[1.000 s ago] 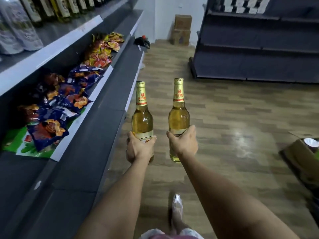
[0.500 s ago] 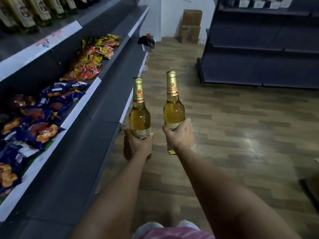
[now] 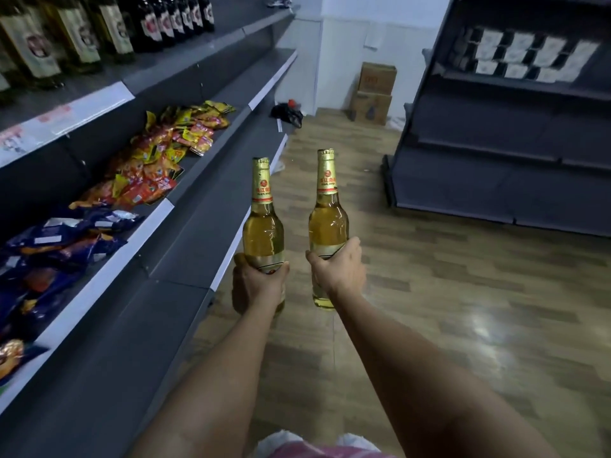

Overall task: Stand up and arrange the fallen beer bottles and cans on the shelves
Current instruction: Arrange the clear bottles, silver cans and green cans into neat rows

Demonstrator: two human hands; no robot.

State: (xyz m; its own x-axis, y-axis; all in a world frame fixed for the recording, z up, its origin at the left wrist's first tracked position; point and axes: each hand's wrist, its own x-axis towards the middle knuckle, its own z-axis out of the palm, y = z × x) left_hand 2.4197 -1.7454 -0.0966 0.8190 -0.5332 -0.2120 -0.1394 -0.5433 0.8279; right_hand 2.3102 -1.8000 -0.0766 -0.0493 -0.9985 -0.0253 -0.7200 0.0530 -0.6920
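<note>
- Your left hand (image 3: 261, 280) is wrapped low around the left bottle (image 3: 263, 234), thumb on one side and fingers curled round the far side, so the neck and gold foil stand clear above your fist.
- Your right hand (image 3: 339, 271) does the same with the right bottle (image 3: 328, 223), gripping around the label band; its base pokes out below your palm, over the wooden floor (image 3: 446, 292).
- Both bottles are upright and held apart from each other, not touching. That looks sensible: glass against glass is what you want to avoid while carrying.
- You're holding them out in front at arm's length, beside the grey shelving (image 3: 185, 246) on your left, with the left bottle just over the edge of the lower shelf.
- That lower shelf shows bare grey board near your hands, so it reads as the likely spot to set them down.
- The shelf above carries snack packets (image 3: 158, 173), yellow-red and blue, lying flat; no room for bottles there.
- Higher up, a row of dark bottles (image 3: 112, 28) stands upright near the shelf's front edge, the sort of line-up yours should probably join.
- A low grip leaves the bases hidden, so you'll likely need to slide your fingers up before landing each one flat.
</note>
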